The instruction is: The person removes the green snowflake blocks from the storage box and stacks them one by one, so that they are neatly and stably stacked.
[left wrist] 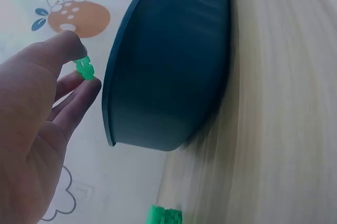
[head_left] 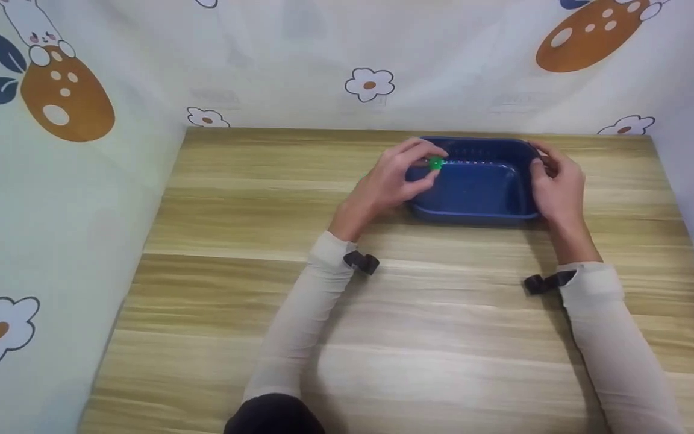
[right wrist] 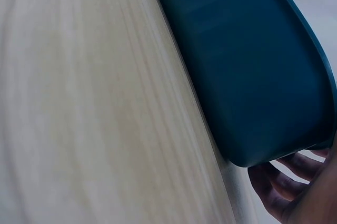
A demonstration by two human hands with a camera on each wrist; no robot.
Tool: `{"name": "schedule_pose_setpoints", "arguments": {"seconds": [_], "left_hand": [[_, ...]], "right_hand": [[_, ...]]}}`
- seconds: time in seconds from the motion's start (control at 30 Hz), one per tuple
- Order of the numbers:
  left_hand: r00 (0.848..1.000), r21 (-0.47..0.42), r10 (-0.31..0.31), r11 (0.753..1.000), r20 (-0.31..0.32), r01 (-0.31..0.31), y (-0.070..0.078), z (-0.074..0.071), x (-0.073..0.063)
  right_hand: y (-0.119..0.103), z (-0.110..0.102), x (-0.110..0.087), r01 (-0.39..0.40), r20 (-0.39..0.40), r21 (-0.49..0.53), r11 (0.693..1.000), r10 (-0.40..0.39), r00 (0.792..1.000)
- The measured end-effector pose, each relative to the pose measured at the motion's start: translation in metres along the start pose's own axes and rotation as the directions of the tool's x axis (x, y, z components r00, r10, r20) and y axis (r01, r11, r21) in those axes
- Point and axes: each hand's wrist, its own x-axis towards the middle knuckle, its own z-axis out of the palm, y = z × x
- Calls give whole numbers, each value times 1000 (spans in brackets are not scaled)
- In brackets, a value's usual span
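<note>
My left hand pinches a small green notched plastic piece between thumb and fingertips, over the left end of a dark blue plastic bin. In the left wrist view the same hand holds the piece just beyond the bin's rim. At the bin's right end, my right hand grips the rim, thumb inside and fingers around the outer wall. The right wrist view shows those fingers against the bin's end wall. A second green piece lies by the bin's left end, hidden behind my left hand in the head view.
The bin stands upright near the back of a wood-grain table. A patterned cloth wall rises right behind the table, and more of it runs along the left. A pale wall borders the right side.
</note>
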Motion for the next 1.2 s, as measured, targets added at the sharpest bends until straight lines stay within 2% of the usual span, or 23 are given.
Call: {"name": "schedule_pose_setpoints", "arguments": {"seconds": [0.3, 0.5, 0.67, 0.9, 1.07, 1.2], "left_hand": [[999, 36, -47, 998, -23, 48, -8, -20, -15], [991, 78, -130, 988, -25, 131, -14, -33, -28], [977, 100, -212, 972, -11, 212, -17, -41, -37], [961, 196, -277, 942, 1, 272, -25, -53, -49], [932, 232, -359, 912, 54, 338, -30, -61, -54], [923, 279, -372, 901, 104, 332, -34, -64, -55]], "right_hand": [[0, -1, 0, -3, 5, -1, 1000, 3, 1000], [1, 0, 1, 13, -7, -3, 1000, -13, 1000], [1, 0, 0, 8, -6, -2, 1000, -8, 1000], [0, 0, 0, -1, -5, -4, 1000, 1, 1000], [0, 0, 0, -10, 3, -3, 1000, 10, 1000], [0, -1, 0, -16, 7, -1, 1000, 16, 1000]]}}
